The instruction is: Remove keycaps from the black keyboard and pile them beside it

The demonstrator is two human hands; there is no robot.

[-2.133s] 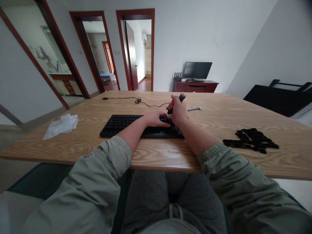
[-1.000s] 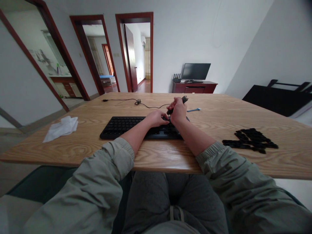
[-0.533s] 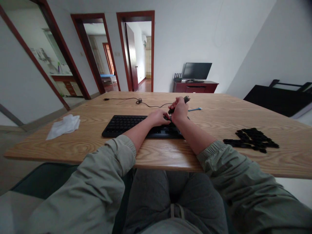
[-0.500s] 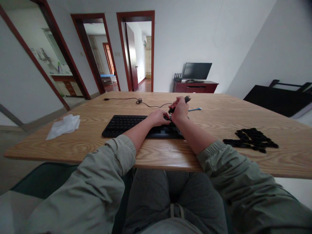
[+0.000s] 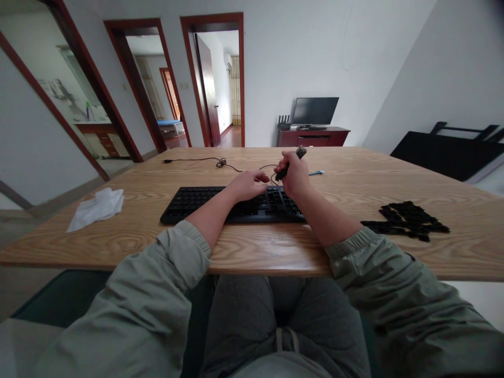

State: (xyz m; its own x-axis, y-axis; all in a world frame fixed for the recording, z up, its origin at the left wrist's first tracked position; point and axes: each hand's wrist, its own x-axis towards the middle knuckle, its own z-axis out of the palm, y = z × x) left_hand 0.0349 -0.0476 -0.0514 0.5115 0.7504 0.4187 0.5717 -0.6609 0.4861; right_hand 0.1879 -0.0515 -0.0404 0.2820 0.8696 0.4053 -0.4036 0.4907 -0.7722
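A black keyboard (image 5: 192,202) lies along the near part of the wooden table. My left hand (image 5: 250,185) rests over its middle, thumb and fingers apart, with nothing visible between them. In my right hand (image 5: 296,172) a short, thick black tool (image 5: 284,172) is gripped, slanting from upper right to lower left above the right part of the keyboard; its exact kind is unclear. The keys under my left hand and right wrist are partly hidden. Loose black keycaps (image 5: 409,220) lie in a cluster to the right.
A black cable (image 5: 221,163) with a knotted loop runs behind the keyboard. A thin blue stick (image 5: 316,173) with a pale tip lies beyond my right hand. Crumpled white tissue (image 5: 98,207) is at the left. The table's near edge (image 5: 268,272) is above my lap.
My hands have moved apart. The left has drawn back from the right, its fingers spreading; the right has lifted slightly with the black tool, exposing more keys between them. The view has shifted slightly.
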